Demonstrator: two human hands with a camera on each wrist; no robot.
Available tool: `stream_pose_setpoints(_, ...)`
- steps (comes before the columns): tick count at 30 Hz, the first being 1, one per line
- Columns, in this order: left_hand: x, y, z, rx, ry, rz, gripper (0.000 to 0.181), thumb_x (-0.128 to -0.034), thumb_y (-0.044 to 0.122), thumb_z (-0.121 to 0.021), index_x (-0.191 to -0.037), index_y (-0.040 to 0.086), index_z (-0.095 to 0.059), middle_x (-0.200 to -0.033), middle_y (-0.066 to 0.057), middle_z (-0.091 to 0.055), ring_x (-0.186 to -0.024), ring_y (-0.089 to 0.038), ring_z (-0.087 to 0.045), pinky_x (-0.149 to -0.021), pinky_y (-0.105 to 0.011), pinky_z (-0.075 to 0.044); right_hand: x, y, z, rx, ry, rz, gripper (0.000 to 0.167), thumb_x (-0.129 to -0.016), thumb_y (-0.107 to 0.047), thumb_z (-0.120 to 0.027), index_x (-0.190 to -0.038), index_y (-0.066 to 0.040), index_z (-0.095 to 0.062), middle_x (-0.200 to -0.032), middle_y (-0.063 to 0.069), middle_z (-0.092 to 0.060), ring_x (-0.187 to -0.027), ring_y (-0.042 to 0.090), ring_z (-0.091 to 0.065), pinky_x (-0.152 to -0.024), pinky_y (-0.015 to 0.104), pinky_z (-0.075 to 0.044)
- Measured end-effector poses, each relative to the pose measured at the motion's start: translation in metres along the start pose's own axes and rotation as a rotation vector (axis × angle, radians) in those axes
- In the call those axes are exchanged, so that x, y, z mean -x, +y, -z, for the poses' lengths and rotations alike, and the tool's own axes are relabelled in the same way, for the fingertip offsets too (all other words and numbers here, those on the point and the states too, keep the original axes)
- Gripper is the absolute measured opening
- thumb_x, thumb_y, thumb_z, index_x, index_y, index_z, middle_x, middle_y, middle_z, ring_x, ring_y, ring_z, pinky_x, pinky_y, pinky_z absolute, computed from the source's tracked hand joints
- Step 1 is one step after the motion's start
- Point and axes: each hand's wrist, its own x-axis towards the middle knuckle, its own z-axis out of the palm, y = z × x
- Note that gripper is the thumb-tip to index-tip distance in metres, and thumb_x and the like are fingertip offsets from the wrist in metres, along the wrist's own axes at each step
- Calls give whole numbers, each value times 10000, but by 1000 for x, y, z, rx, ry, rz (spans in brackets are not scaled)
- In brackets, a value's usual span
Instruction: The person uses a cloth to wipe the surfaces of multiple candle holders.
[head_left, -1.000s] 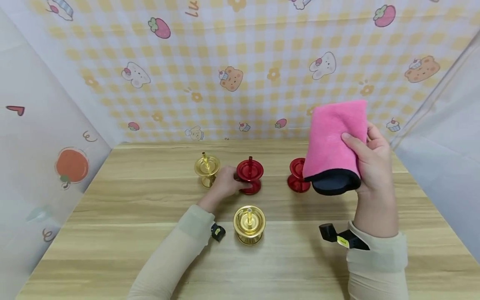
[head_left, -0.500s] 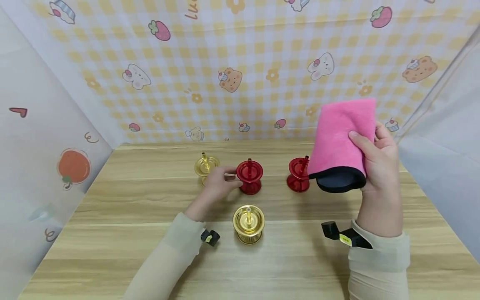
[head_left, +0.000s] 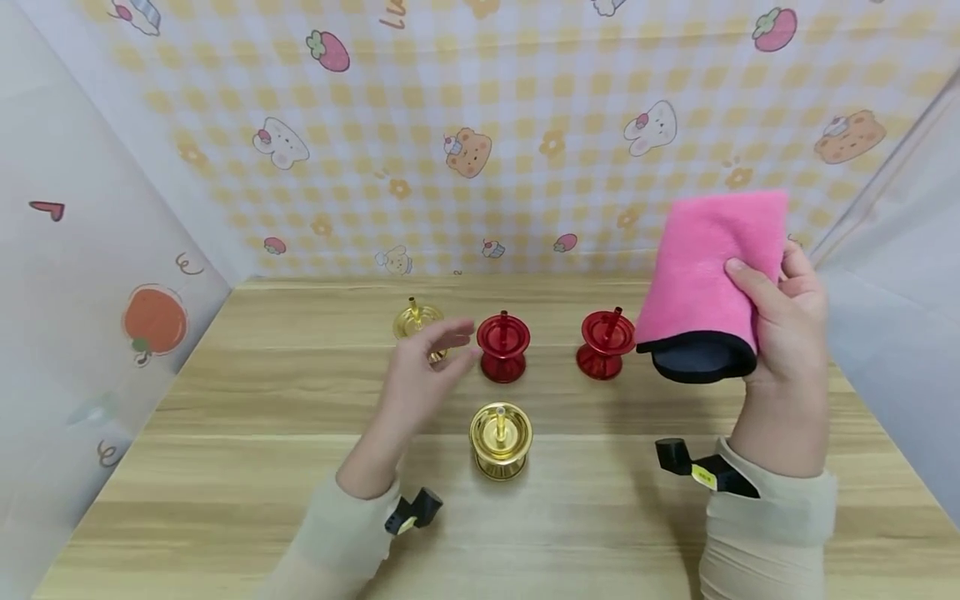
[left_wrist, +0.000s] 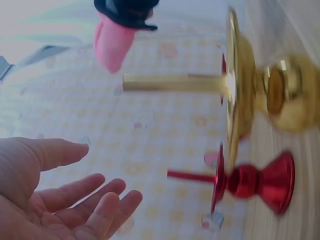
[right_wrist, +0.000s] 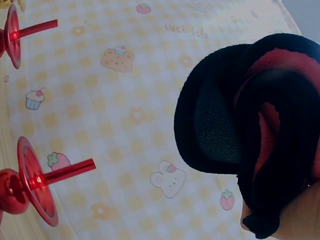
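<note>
My left hand [head_left: 423, 367] hovers over the table with fingers loosely bent and nothing in them, just left of a red candle holder [head_left: 503, 346]. Behind that hand, partly hidden, stands a gold candle holder [head_left: 417, 318]. Another gold candle holder [head_left: 501, 442] is nearer the front, upright, and looms large in the left wrist view. A second red candle holder [head_left: 603, 343] stands to the right. Raised above the table, my right hand [head_left: 787, 325] grips a folded pink cloth [head_left: 716, 267] with black edging and a dark inner side, thumb on its front.
The wood-grain table [head_left: 262, 400] ends against a yellow checked backdrop [head_left: 360, 108] printed with bears, rabbits and strawberries. A pale printed sheet [head_left: 82, 250] closes the left side. A small black wrist camera [head_left: 414, 510] is strapped at the left cuff.
My left hand has let go of the middle red candle holder and drawn back left and toward me. My right hand has carried the cloth a little to the right.
</note>
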Motion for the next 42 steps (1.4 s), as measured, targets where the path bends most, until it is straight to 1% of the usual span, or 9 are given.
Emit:
stream_pose_setpoints(5,13,10,-25,117,-28,-60,336,-893,53,-704,-1225,23,-667,-1225,-152,-688,-1152,-268,-650,-902,-311,-587,0,-4,6,-33,31,13,356,-852,159,-631,-1173,8,-600,-1027,129,-683,-771,236,-712,-633,311,-622)
stream_pose_setpoints(11,20,19,-54,120,-72,-155,323,-910,57,-681,-1231,39,-658,-1225,-90,-689,-1114,-212,-649,-897,-246,-576,0,-13,11,-72,78,44,431,-843,171,-628,-1238,1,-591,-1080,135,-687,-796,244,-709,-651,314,-622)
stream_pose_setpoints(17,26,29,-76,147,-120,-160,336,-916,69,-668,-1252,77,-655,-1245,-47,-679,-1175,-150,-629,-943,-315,-570,-1,-17,13,-61,105,48,456,-845,168,-627,-1265,-8,-599,-1161,127,-660,-862,245,-696,-688,319,-626)
stream_pose_setpoints(21,26,32,-93,133,-136,-164,344,-911,69,-670,-1254,78,-655,-1258,-45,-678,-1192,-142,-618,-916,-239,-564,-1,-18,13,-57,103,58,445,-846,169,-625,-1256,-2,-600,-1160,131,-656,-867,247,-695,-692,319,-627)
stream_pose_setpoints(24,22,29,-107,91,-118,-172,378,-911,81,-672,-1287,77,-633,-1274,-54,-662,-1208,-160,-605,-899,-217,-562,-1,-19,14,-65,98,59,440,-845,171,-624,-1251,3,-599,-1150,136,-661,-865,251,-698,-692,325,-628)
stream_pose_setpoints(29,11,16,-127,43,-21,-148,444,-895,86,-673,-1331,66,-594,-1292,-73,-635,-1214,-196,-587,-910,-286,-576,-1,-19,13,-69,86,62,448,-845,173,-624,-1261,7,-595,-1145,141,-676,-864,251,-705,-692,327,-628)
stream_pose_setpoints(33,2,7,-142,54,20,-106,472,-881,90,-681,-1341,42,-582,-1289,-115,-627,-1222,-231,-582,-934,-369,-575,0,-18,12,-64,74,63,450,-847,172,-623,-1265,8,-589,-1140,142,-680,-852,249,-709,-687,326,-627)
stream_pose_setpoints(40,-13,-3,-157,51,36,-23,507,-862,89,-713,-1345,31,-570,-1288,-124,-627,-1159,-317,-603,-748,-216,-513,0,-17,12,-88,66,50,454,-846,185,-610,-1264,7,-591,-1135,146,-674,-846,258,-712,-684,339,-628)
stream_pose_setpoints(42,-16,-4,-159,36,42,0,518,-860,93,-721,-1350,39,-564,-1306,-112,-618,-1172,-320,-596,-788,-245,-521,0,-16,12,-83,67,48,457,-846,186,-610,-1265,4,-594,-1129,145,-679,-843,256,-712,-682,335,-628)
